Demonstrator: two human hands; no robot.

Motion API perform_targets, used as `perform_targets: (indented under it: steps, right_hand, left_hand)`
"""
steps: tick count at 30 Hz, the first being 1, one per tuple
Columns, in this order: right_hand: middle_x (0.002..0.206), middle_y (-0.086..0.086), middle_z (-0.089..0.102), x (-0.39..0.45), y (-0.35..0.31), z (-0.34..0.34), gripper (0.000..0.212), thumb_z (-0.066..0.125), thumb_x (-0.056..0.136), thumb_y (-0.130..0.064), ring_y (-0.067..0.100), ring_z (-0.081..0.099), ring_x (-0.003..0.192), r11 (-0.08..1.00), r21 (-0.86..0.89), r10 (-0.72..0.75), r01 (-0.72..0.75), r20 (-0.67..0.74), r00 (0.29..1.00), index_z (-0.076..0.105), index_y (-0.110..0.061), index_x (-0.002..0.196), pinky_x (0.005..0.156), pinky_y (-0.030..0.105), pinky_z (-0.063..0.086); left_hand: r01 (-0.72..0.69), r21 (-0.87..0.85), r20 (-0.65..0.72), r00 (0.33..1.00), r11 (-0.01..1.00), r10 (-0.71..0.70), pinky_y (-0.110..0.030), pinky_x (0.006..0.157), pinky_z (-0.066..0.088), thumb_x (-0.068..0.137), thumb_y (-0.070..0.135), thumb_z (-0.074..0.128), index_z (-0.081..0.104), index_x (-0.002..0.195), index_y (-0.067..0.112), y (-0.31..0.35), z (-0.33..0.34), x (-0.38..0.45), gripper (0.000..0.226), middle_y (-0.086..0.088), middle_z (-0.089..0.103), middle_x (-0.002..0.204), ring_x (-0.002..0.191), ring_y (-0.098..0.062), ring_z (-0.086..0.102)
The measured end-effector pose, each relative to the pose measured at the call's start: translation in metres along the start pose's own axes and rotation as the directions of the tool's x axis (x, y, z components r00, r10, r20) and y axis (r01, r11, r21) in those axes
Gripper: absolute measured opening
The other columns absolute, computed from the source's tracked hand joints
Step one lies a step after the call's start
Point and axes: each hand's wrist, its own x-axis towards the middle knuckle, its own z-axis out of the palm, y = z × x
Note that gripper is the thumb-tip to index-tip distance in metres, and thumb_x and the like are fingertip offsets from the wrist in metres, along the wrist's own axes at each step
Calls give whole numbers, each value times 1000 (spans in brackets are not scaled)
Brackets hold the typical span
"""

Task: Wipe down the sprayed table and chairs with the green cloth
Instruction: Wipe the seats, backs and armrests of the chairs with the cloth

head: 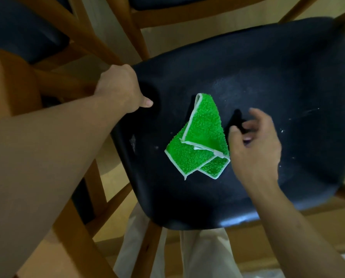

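Observation:
A green cloth [200, 137] with a white hem lies crumpled and folded in the middle of a black chair seat [268, 81]. My right hand [256, 145] hovers just right of the cloth with its fingers spread and slightly blurred, holding nothing. My left hand [120, 88] grips the seat's left edge, thumb on top of the seat. Faint white specks and a pale sprayed haze show on the seat to the right of and above the cloth.
Wooden chair legs and rails [115, 37] cross the upper left. Two more dark seats [21, 27] sit at the top left and top centre. A wooden table edge [9, 81] is at the left. My light trousers [203, 255] show below the seat.

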Motion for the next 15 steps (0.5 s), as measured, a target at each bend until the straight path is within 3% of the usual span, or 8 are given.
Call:
perform_targets:
  steps: [2,4,6,8,10,11,13,15]
  right_hand:
    - [120,7,52,-11,-9,8,65,73,77,-38,21,53,102,973,-137,-164,187,161,973,48,-17,133,90,24,41]
    - [128,11,47,-20,-16,20,73,81,70,-41,31,48,108,852,-360,-256,380,346,903,51,-19,133,88,42,46]
    - [126,16,51,-19,-17,27,52,79,74,-28,37,52,103,786,-442,-305,432,331,893,63,-14,122,81,48,49]
    - [113,18,58,-7,-11,23,22,69,81,-15,36,56,94,873,-342,-310,348,161,937,71,-7,102,79,43,48]
    - [98,17,62,9,-2,14,17,61,84,-20,32,58,87,977,-184,-119,109,-44,992,70,-6,89,78,33,43]
    - [94,16,63,18,3,6,21,56,83,-23,30,59,85,993,-109,25,-40,-136,990,68,-7,89,76,32,42]
    - [106,15,62,28,12,-11,30,51,80,-23,26,59,90,966,36,257,-258,-288,922,63,-8,104,81,29,43]
    - [119,10,54,21,10,-21,40,51,80,-18,25,56,102,971,57,235,-231,-364,901,55,-7,118,91,28,43]
  left_hand:
    - [-16,15,-4,1000,1000,16,-38,63,43,65,51,83,54,119,-6,0,0,0,84,-25,62,114,101,-40,62]
    - [-26,22,-6,1000,999,27,-38,62,43,66,52,83,54,120,-6,1,0,-1,85,-25,62,113,100,-40,62]
    - [-24,21,-3,1000,999,24,-38,63,43,66,52,83,53,121,-6,1,0,-1,85,-25,62,113,100,-39,62]
    - [-19,17,1,1000,1000,18,-38,65,43,66,51,83,53,121,-6,1,0,-1,84,-25,61,115,102,-40,61]
    - [-22,9,6,1000,1000,22,-37,65,43,67,50,83,53,121,-6,1,0,0,83,-25,61,116,103,-40,61]
    - [-22,6,8,1000,1000,22,-38,64,43,67,50,83,53,121,-6,2,0,0,83,-25,61,115,102,-40,61]
    - [-20,7,4,1000,1000,20,-37,60,43,66,50,83,54,119,-6,3,0,-1,82,-25,62,112,99,-40,62]
    - [-19,15,-6,1000,1000,19,-36,55,39,66,51,83,55,117,-6,4,0,-1,82,-25,63,109,96,-39,63]
